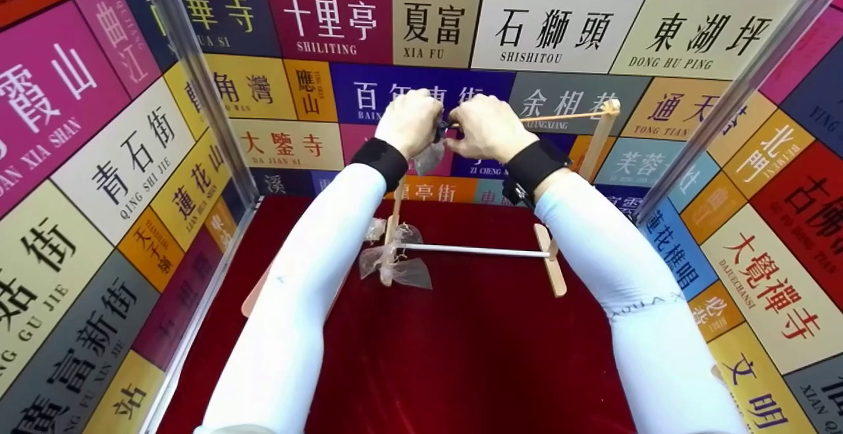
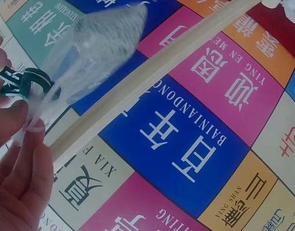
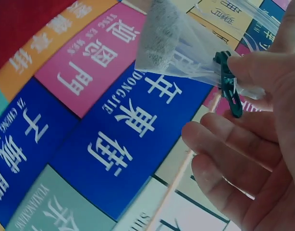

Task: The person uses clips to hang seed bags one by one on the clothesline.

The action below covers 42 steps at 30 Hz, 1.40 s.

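Observation:
In the head view my left hand [image 1: 409, 123] and right hand [image 1: 489, 128] meet at the top of a wooden stand [image 1: 596, 141], near its left post. Between them hangs a small see-through bag [image 1: 430, 159] with greyish, fine-looking contents in its bottom. The left wrist view has my left thumb and fingers pinching the gathered neck of the bag [image 2: 109, 41]. A dark green plastic clip [image 3: 227, 83] sits across that neck, pinched by my right thumb and fingers in the right wrist view. A thin cord [image 1: 566, 117] runs from my right hand to the right post.
A white rod [image 1: 474, 249] joins the stand's feet, the right foot [image 1: 556, 272] on dark red cloth [image 1: 461, 355]. Sheer bags [image 1: 411, 272] lie around the left foot. A pinkish board edge [image 1: 253, 296] shows beside my left sleeve. Sign-covered walls [image 1: 560, 26] and clear corner posts [image 1: 197, 72] surround everything.

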### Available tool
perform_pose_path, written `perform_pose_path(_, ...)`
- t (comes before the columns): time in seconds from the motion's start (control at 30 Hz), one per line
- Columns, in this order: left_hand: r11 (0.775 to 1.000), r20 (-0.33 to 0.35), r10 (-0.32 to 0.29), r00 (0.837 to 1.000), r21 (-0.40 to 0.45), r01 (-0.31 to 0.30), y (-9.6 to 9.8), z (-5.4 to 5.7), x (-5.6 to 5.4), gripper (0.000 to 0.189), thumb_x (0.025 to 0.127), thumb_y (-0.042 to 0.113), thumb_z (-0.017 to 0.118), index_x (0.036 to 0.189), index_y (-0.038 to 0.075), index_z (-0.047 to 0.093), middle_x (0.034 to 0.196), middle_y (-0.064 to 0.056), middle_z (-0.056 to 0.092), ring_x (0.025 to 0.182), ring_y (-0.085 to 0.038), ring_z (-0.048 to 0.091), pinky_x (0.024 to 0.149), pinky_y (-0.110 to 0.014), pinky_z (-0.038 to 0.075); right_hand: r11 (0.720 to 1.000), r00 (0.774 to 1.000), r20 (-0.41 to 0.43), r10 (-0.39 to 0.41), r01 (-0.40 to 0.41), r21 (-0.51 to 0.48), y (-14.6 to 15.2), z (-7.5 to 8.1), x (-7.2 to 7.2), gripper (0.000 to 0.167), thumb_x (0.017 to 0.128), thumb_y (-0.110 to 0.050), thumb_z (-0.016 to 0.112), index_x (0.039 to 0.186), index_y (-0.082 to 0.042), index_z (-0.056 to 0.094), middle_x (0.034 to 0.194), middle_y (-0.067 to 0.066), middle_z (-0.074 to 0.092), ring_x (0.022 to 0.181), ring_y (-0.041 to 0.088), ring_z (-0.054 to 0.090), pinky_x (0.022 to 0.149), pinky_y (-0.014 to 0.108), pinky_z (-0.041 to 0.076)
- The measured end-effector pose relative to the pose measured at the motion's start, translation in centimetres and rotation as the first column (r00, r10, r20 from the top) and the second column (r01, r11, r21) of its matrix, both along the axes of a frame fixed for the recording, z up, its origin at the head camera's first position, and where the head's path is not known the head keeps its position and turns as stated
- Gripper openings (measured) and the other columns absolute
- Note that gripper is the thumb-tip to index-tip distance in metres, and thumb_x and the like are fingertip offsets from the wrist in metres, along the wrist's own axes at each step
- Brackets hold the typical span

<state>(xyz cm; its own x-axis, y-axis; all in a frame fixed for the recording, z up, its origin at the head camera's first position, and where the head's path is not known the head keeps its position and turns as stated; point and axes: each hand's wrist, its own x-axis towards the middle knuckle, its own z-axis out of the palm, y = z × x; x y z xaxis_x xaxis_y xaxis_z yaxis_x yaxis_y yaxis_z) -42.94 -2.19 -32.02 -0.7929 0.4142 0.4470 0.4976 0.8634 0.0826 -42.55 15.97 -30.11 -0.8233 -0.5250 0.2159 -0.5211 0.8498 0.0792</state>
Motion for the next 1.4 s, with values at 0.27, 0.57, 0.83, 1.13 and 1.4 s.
perform_pose_path(0.27, 0.998, -0.067, -0.052, 0.996, 0.021, 0.053, 0.0, -2.5, 0.9, 0.020, 0.104, 0.004, 0.064, 0.111, 0.001, 0.083, 0.121, -0.020, 0.071, 0.098, -0.042, 0.081, 0.087, -0.052, 0.070, 0.995, 0.998, 0.033, -0.052, 0.055, -0.084, 2.1, -2.6, 0.6, 0.037, 0.094, -0.042, 0.083, 0.107, -0.007, 0.085, 0.102, 0.018, 0.086, 0.099, 0.046, 0.080, 0.089, 0.063, 0.066)
perform_pose_path(0.57, 0.995, -0.027, -0.049, 0.998, 0.088, 0.051, -2.1, -4.8, 1.5, 0.015, 0.104, 0.005, 0.069, 0.113, 0.001, 0.080, 0.134, -0.023, 0.075, 0.106, -0.042, 0.081, 0.094, -0.050, 0.069, 0.996, 0.990, 0.129, -0.049, 0.058, -0.068, 5.0, -6.3, 1.5, 0.027, 0.097, -0.034, 0.082, 0.099, -0.007, 0.087, 0.102, 0.014, 0.087, 0.097, 0.041, 0.080, 0.088, 0.059, 0.067)
perform_pose_path(0.83, 0.987, 0.065, 0.044, 0.997, 0.150, -0.054, -6.5, -7.8, 1.9, 0.017, 0.106, 0.012, 0.067, 0.113, 0.004, 0.081, 0.111, -0.018, 0.075, 0.097, -0.039, 0.077, 0.092, -0.050, 0.067, 0.994, 0.984, 0.169, -0.050, 0.065, -0.084, 7.8, -8.9, 2.5, 0.024, 0.098, -0.026, 0.079, 0.100, -0.004, 0.087, 0.100, 0.017, 0.086, 0.095, 0.041, 0.080, 0.089, 0.059, 0.066)
perform_pose_path(1.13, 0.975, 0.281, 0.170, 0.945, 0.088, -0.202, -12.3, -12.1, 2.0, 0.027, 0.102, 0.019, 0.067, 0.118, 0.000, 0.077, 0.118, -0.025, 0.081, 0.110, -0.048, 0.078, 0.100, -0.063, 0.064, 0.987, 0.962, 0.255, -0.100, 0.128, -0.098, 10.1, -11.0, 2.8, 0.025, 0.098, -0.028, 0.078, 0.106, -0.006, 0.086, 0.102, 0.017, 0.086, 0.096, 0.042, 0.079, 0.087, 0.060, 0.065)
perform_pose_path(1.4, 0.950, 0.490, 0.230, 0.841, 0.077, -0.304, -20.1, -20.4, 4.3, 0.023, 0.093, 0.022, 0.069, 0.095, -0.001, 0.073, 0.104, -0.029, 0.081, 0.104, -0.052, 0.078, 0.094, -0.067, 0.063, 0.987, 0.935, 0.333, -0.121, 0.149, -0.061, 11.0, -14.0, 3.8, 0.035, 0.097, -0.030, 0.080, 0.118, -0.003, 0.082, 0.111, 0.020, 0.083, 0.106, 0.042, 0.077, 0.095, 0.058, 0.064)
